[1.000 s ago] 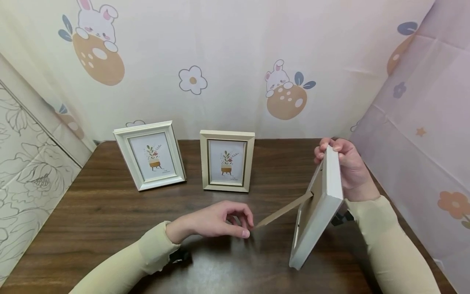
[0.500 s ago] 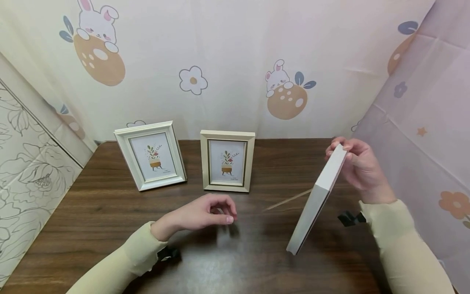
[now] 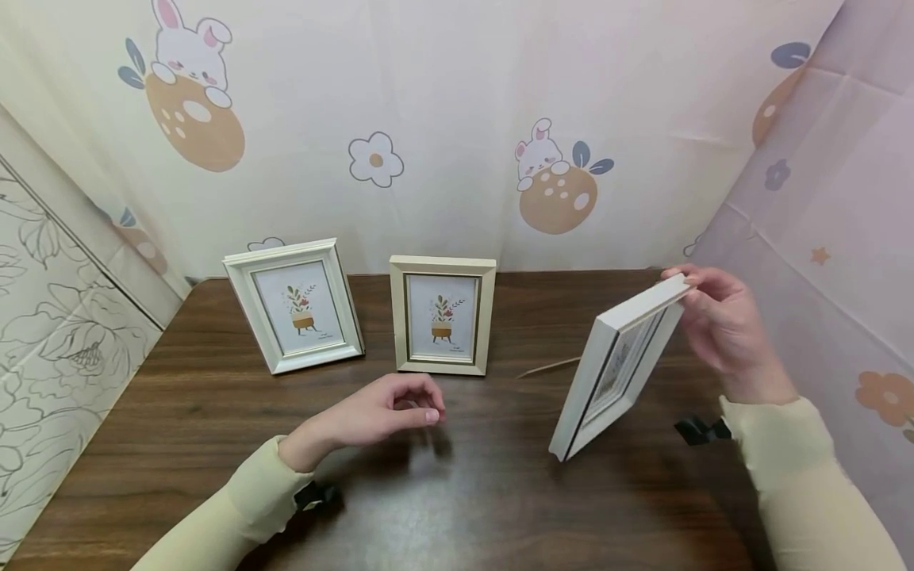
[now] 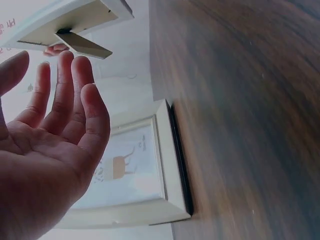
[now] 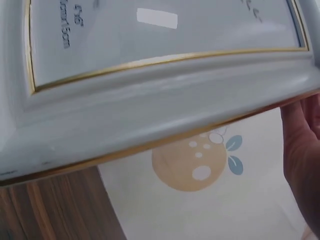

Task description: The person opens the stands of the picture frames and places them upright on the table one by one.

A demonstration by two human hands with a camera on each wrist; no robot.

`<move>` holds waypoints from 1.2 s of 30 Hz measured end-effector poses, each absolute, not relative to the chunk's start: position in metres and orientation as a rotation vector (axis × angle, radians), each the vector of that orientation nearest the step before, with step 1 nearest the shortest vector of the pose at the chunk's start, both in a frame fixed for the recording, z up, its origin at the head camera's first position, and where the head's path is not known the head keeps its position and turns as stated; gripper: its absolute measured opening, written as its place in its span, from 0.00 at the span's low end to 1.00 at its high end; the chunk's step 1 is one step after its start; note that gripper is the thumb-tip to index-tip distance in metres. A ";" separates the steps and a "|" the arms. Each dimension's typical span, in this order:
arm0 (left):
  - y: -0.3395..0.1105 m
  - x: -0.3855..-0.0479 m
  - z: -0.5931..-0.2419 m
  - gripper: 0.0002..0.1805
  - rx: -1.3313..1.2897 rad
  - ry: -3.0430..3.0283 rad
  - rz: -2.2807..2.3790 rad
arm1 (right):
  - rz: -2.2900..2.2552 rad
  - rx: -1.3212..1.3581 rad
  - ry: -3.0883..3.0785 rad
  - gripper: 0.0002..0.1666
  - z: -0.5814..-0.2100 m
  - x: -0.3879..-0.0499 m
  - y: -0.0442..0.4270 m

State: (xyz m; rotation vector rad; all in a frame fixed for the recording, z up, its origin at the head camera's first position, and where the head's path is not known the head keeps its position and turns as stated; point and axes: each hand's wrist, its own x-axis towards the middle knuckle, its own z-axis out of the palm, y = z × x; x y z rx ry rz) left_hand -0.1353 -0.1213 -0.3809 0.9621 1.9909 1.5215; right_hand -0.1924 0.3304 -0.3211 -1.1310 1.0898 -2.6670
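Note:
My right hand (image 3: 728,329) grips the top edge of a white picture frame (image 3: 620,366), held tilted at the right of the table. In the head view its front is turned partly towards me, and the tan stand (image 3: 548,367) sticks out behind it. Whether its lower edge touches the table, I cannot tell. The right wrist view shows the gold inner trim and picture of this frame (image 5: 165,95) close up. My left hand (image 3: 371,412) hovers over the table with loosely bent fingers and nothing in it. In the left wrist view, the extended stand (image 4: 84,45) appears beyond its fingertips.
A cream picture frame (image 3: 488,317) stands upright at the table's back middle, beyond my left hand. To its left stands a white picture frame (image 3: 350,313), angled. Patterned cloth (image 3: 457,71) hangs behind the dark wooden table (image 3: 457,507).
My right hand has moved right and turned the frame, so its front now shows instead of its back. My left hand has drawn back left, away from the stand.

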 end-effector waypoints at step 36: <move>-0.157 -0.156 -0.382 0.04 0.717 2.700 1.158 | -3.167 -0.380 1.442 0.10 -0.316 -0.201 0.336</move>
